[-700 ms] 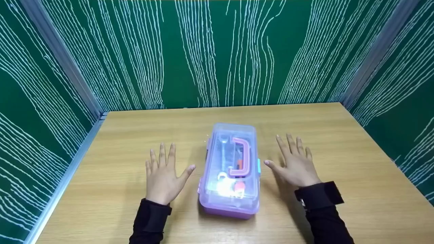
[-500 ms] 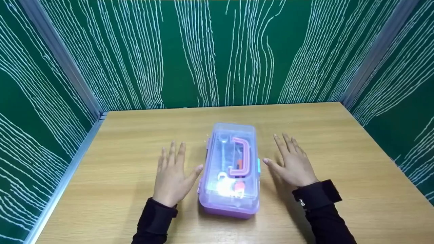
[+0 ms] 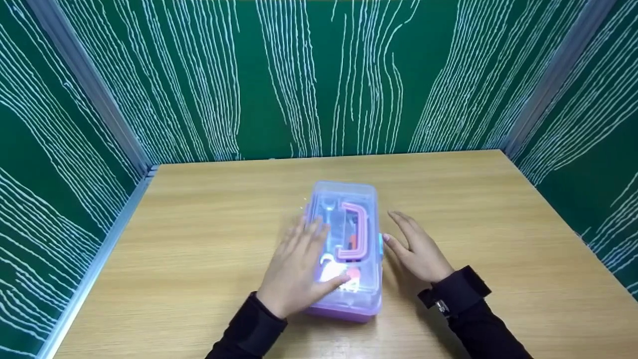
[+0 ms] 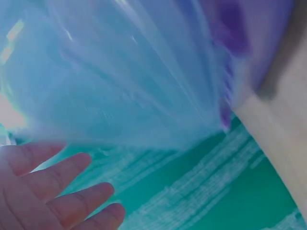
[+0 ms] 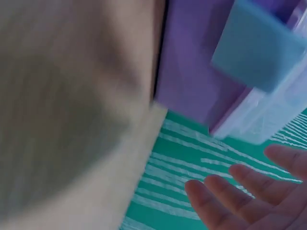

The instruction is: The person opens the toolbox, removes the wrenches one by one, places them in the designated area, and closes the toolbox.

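Note:
A purple toolbox (image 3: 344,311) with a clear lid and a pink handle (image 3: 362,234) stands lengthwise on the wooden table. Through the lid show a pale wrench-like shape and some red pieces. My left hand (image 3: 296,269) is spread over the lid's left side, fingers extended. At the right side, my right hand (image 3: 421,252) has its thumb tip right by the turquoise latch (image 3: 381,244). That latch (image 5: 259,45) looms large in the right wrist view, above the extended fingers (image 5: 230,196). In the left wrist view the clear lid (image 4: 124,72) rises beyond relaxed fingers (image 4: 79,203).
The wooden table (image 3: 199,199) reaches back to a green wall (image 3: 324,75) with white wavy lines. Green panels also flank it left and right, joined by grey corner posts (image 3: 99,85). A bright light reflection lies on the lid's near end.
My left hand has moved right from the bare table to over the toolbox lid. My right hand has shifted slightly left and turned inward toward the latch. The toolbox stays in place.

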`<action>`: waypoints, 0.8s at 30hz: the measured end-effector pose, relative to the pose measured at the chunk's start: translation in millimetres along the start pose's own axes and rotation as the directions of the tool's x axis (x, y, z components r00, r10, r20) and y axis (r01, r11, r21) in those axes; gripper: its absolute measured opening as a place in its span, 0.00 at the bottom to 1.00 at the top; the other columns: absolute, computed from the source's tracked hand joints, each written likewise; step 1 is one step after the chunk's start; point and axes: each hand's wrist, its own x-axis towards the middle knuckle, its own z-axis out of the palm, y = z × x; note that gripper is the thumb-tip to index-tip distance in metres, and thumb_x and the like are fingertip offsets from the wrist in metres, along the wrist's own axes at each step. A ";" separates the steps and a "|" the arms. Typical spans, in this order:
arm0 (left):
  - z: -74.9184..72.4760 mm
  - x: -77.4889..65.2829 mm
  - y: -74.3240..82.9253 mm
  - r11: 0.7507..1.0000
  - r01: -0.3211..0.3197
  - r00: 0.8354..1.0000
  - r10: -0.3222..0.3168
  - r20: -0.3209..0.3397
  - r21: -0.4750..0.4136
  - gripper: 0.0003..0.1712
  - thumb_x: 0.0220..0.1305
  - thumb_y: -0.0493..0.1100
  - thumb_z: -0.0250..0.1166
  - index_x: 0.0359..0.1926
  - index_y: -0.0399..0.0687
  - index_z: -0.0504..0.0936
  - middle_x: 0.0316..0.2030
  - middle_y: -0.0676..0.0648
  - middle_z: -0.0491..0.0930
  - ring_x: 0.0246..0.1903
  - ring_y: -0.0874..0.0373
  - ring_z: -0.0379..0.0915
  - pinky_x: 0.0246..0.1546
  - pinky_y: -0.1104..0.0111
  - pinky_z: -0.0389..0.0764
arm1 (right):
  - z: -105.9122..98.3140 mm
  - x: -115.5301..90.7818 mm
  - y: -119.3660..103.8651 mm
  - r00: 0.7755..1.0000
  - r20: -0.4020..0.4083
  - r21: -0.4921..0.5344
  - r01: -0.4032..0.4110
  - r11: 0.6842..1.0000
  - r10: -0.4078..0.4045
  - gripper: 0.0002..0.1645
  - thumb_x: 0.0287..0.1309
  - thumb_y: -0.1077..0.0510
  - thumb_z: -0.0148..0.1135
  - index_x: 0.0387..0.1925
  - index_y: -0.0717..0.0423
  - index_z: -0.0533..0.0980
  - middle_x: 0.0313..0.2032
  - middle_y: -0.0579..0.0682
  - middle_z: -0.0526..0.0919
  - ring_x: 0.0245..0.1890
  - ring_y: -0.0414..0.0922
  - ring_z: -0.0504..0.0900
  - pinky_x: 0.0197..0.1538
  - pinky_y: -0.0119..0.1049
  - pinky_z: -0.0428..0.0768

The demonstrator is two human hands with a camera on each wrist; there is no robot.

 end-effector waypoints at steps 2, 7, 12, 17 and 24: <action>3.4 2.2 6.1 0.999 -0.044 0.998 0.043 0.037 0.012 0.56 0.59 0.77 0.53 0.74 0.43 0.56 0.74 0.38 0.55 0.75 0.42 0.47 0.73 0.47 0.52 | 3.1 -1.4 -1.1 1.000 0.012 0.067 -0.019 0.998 0.018 0.38 0.70 0.43 0.52 0.74 0.56 0.58 0.72 0.62 0.60 0.70 0.62 0.63 0.66 0.60 0.67; 13.5 4.5 17.1 0.990 -0.128 0.988 0.123 0.089 0.056 0.58 0.57 0.80 0.51 0.74 0.45 0.57 0.73 0.41 0.59 0.74 0.43 0.53 0.72 0.49 0.58 | 11.6 -3.2 -3.3 0.997 0.057 0.231 -0.066 0.971 0.054 0.34 0.70 0.51 0.54 0.72 0.59 0.61 0.69 0.64 0.65 0.64 0.63 0.71 0.61 0.56 0.75; 22.8 4.2 23.5 0.975 -0.169 0.984 0.157 0.090 0.144 0.57 0.56 0.80 0.52 0.72 0.44 0.63 0.71 0.44 0.64 0.72 0.45 0.58 0.71 0.51 0.61 | 18.0 -3.9 -7.2 0.989 0.104 0.412 -0.139 0.901 0.105 0.31 0.70 0.56 0.53 0.70 0.62 0.62 0.65 0.64 0.70 0.61 0.60 0.75 0.63 0.51 0.74; 29.0 2.4 26.2 0.958 -0.183 0.983 0.176 0.050 0.220 0.57 0.52 0.82 0.54 0.70 0.46 0.66 0.69 0.46 0.69 0.70 0.46 0.62 0.70 0.52 0.63 | 23.5 -4.1 -9.3 0.973 0.151 0.530 -0.229 0.817 0.175 0.31 0.71 0.58 0.51 0.70 0.68 0.60 0.62 0.68 0.72 0.56 0.54 0.80 0.56 0.37 0.80; 33.4 1.5 26.7 0.931 -0.207 0.976 0.217 0.001 0.302 0.58 0.48 0.83 0.55 0.69 0.48 0.68 0.65 0.47 0.73 0.69 0.47 0.64 0.69 0.53 0.64 | 26.2 -4.9 -8.8 0.943 0.219 0.597 -0.332 0.730 0.250 0.30 0.72 0.57 0.47 0.67 0.72 0.61 0.60 0.69 0.75 0.52 0.48 0.83 0.54 0.35 0.82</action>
